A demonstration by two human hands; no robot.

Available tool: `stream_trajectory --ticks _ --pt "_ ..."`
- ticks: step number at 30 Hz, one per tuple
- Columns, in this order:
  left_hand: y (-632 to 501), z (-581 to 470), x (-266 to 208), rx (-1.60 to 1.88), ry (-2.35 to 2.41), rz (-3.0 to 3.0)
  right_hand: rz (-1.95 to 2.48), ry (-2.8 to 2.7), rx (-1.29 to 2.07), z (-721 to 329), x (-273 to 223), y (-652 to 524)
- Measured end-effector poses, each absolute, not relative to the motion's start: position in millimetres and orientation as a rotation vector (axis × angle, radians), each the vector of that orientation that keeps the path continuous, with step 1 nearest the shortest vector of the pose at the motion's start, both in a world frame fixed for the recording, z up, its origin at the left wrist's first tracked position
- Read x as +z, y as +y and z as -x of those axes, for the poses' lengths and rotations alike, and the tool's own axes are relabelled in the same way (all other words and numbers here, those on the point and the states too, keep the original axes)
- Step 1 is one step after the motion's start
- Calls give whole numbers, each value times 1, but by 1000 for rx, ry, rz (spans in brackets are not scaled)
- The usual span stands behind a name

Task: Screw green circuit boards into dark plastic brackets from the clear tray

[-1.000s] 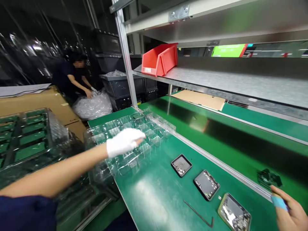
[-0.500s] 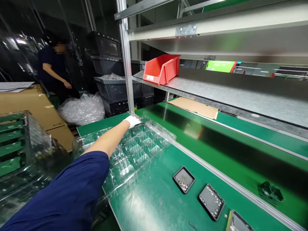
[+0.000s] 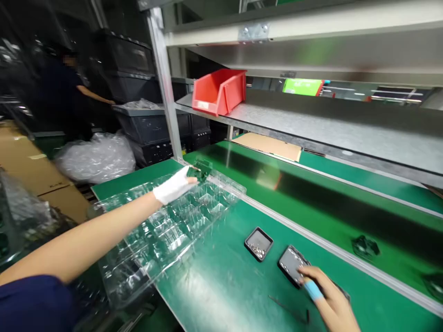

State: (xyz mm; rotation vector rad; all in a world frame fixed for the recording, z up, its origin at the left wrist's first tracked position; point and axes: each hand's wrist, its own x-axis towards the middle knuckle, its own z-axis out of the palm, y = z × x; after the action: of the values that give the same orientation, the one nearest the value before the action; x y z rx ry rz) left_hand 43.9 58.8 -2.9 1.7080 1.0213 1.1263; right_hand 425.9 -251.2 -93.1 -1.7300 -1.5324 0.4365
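Observation:
My left hand [image 3: 178, 183], in a white glove with bare fingertips, reaches out over the far end of a clear plastic tray [image 3: 173, 237] with moulded pockets. Its fingers are closed on a small dark green part [image 3: 200, 170], perhaps a circuit board; blur hides the detail. My right hand [image 3: 327, 295], blue tape round one finger, is at a small dark dish [image 3: 292, 263] of small metal pieces, likely screws. Thumb and fingertip come together at the dish's edge; anything between them is too small to make out. Another small dish [image 3: 258, 244] holds similar pieces.
A thin dark tool [image 3: 285, 306] lies on the green bench. Beyond a metal rail, dark parts [image 3: 365, 247] sit on a green surface. Overhead is a metal shelf with a red bin [image 3: 219, 92]. Black crates [image 3: 145, 127], bagged plastic [image 3: 97, 159] and another person [image 3: 62, 92] are at left.
My left hand has drawn back slightly from the tray's far end, and a dark green part now shows in its fingers. My right hand has come into view over the dish. The view has shifted.

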Motion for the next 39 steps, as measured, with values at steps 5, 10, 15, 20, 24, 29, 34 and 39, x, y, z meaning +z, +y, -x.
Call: stream_trajectory --ticks 5,10,15,20,24,29,34,39 --pt "-58 -95 -30 562 684 -2123 1355 -1308 990 -334 -73 -231" --pt "-124 -120 -52 212 460 -2660 1226 -1113 1222 -303 -99 -250" --pt "-120 -138 -53 -72 276 -2840 1541 -1514 979 -326 -99 -276" --pt "-77 -198 -45 -297 534 -3011 1688 -1934 700 -334 -95 -279" --pt "-55 -241 -61 -388 539 -3045 1693 -1860 601 -339 -96 -284" --pt "-43 -257 -82 -467 536 -3019 1718 -1705 598 -353 -93 -291" --pt "-38 -259 -77 -456 609 -2980 1679 -1706 590 -356 -94 -290" --pt "-41 -260 -82 -417 629 -2920 1664 -1667 602 -356 -96 -290"
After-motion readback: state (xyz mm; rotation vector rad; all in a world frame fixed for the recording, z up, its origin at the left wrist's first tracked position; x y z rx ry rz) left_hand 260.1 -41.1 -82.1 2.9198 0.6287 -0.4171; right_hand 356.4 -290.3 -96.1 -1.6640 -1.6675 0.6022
